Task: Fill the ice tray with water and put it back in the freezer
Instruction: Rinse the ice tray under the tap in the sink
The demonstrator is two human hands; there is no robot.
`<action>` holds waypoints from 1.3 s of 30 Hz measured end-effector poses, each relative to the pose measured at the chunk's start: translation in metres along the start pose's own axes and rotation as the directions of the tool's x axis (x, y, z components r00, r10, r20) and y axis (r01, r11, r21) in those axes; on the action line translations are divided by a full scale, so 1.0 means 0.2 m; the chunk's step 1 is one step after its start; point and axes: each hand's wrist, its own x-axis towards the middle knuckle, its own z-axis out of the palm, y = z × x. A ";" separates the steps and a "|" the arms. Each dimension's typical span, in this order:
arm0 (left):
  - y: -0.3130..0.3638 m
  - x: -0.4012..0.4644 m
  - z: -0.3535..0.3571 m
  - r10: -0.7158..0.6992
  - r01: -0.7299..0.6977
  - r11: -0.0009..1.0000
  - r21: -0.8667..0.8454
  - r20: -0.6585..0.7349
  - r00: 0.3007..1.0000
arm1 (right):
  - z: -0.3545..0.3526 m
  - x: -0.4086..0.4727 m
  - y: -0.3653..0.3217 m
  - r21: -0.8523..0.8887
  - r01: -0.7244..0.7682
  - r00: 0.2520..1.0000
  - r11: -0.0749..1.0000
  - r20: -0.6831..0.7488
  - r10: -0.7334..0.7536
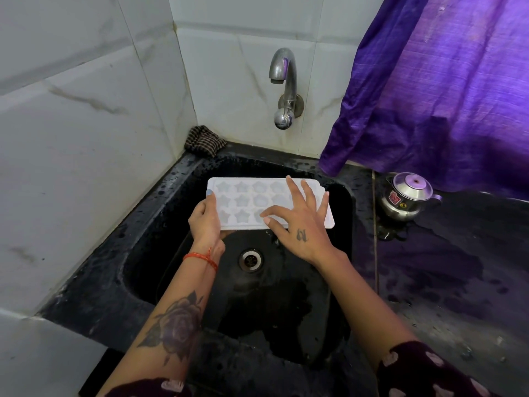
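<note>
While the white plastic ice tray with star-shaped cells (246, 196) is held level over the black stone sink (148, 224), its left end is gripped by the left hand (204, 220), and the right hand (300, 224) is laid on it with spread, straight fingers. Free room is seen below, around the metal drain (250, 259). The chrome tap (283, 81) stands above. A small steel kettle (406, 197) with a red sticker, unreadable, and a round sticker marked 3, stands on the wet table (458, 267), under the purple curtain (429, 90). A checked cloth (203, 138) lies in the corner.
</note>
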 end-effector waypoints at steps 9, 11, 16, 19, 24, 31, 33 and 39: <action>-0.02 0.01 0.00 -0.002 0.002 1.000 0.006 0.004 1.000 | 0.01 0.01 -0.02 -0.020 -0.024 0.986 1.000 0.164 0.027; -0.02 0.00 0.00 -0.006 0.005 1.000 0.016 0.008 1.000 | 0.00 0.00 -0.01 -0.035 -0.037 0.987 0.999 0.155 0.042; -0.02 0.00 0.01 0.002 -0.002 1.000 0.017 0.012 1.000 | 0.01 -0.01 -0.02 -0.035 -0.048 0.987 0.998 0.151 0.052; -0.02 0.00 0.01 0.006 -0.006 1.000 0.018 0.014 1.000 | 0.01 0.00 -0.01 -0.015 -0.040 0.986 0.999 0.163 0.042; -0.02 0.01 0.01 -0.008 0.008 1.000 0.015 0.011 1.000 | 0.01 -0.01 -0.01 -0.021 -0.051 0.990 0.998 0.128 0.053; -0.02 0.01 0.02 -0.009 0.009 1.000 0.017 0.011 1.000 | 0.01 -0.01 -0.01 0.021 -0.050 0.987 0.999 0.155 0.047; -0.03 0.01 0.01 -0.012 0.012 1.000 0.016 0.015 1.000 | 0.00 0.00 0.00 0.003 -0.058 0.987 0.998 0.153 0.057; -0.02 0.00 0.02 -0.010 0.010 1.000 0.011 0.015 1.000 | 0.01 -0.01 -0.01 0.018 -0.044 0.989 0.999 0.142 0.041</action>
